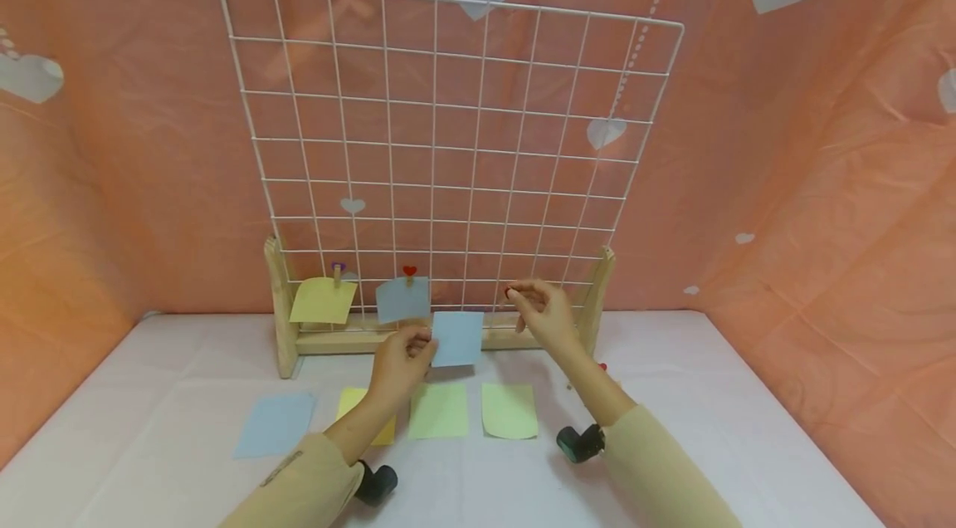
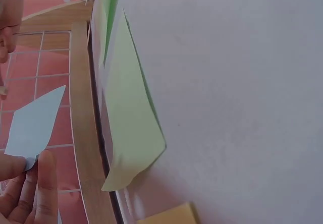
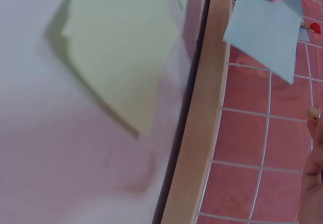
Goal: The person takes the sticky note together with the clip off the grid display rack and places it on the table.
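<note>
My left hand (image 1: 402, 364) pinches a light blue paper note (image 1: 458, 339) by its left edge, in front of the lower part of a white wire grid (image 1: 453, 153). To the right of that note, my right hand (image 1: 548, 316) pinches a small wooden clothespin (image 3: 314, 114) with a red top, close to the lower grid wires. On the grid's lower left hang a yellow note (image 1: 321, 304) under a purple-topped clothespin (image 1: 338, 273) and another blue note (image 1: 403, 304) under a clothespin with a red heart (image 1: 410, 271). My left hand partly covers the held note's edge.
A wooden stand (image 1: 336, 343) carries the grid. On the white table (image 1: 157, 387) lie a blue note (image 1: 275, 426), a yellow note (image 1: 384, 433) partly behind my left forearm, and two green notes (image 1: 438, 412). Something red-topped (image 1: 602, 366) shows beside my right forearm.
</note>
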`<state>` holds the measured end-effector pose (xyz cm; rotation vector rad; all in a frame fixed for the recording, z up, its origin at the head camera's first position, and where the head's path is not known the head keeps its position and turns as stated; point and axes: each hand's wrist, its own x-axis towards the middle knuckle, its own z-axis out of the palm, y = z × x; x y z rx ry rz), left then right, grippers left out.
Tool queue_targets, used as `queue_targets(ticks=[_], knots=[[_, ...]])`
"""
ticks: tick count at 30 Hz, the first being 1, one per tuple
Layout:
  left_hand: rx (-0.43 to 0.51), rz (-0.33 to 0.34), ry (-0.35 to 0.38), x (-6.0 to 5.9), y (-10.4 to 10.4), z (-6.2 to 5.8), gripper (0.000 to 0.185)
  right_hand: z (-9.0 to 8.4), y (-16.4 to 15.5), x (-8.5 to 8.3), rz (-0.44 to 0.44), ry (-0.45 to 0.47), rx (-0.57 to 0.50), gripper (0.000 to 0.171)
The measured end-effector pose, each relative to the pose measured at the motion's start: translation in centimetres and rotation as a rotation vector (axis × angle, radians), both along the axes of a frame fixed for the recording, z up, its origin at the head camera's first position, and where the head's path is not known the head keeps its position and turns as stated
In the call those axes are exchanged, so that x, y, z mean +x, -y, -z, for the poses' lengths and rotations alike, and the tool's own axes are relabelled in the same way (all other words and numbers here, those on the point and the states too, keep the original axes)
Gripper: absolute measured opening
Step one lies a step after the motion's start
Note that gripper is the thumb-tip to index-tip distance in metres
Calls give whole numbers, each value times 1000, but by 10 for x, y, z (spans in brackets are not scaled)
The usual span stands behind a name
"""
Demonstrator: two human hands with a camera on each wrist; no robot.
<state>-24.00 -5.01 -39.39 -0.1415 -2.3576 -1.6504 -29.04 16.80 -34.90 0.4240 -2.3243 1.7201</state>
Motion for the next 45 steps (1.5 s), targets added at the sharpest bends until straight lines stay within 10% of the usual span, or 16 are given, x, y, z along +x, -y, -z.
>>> queue_targets(ticks=[45], knots=[[-89, 16, 171, 62, 55, 0, 10, 32, -60, 49, 172, 257, 266, 19]])
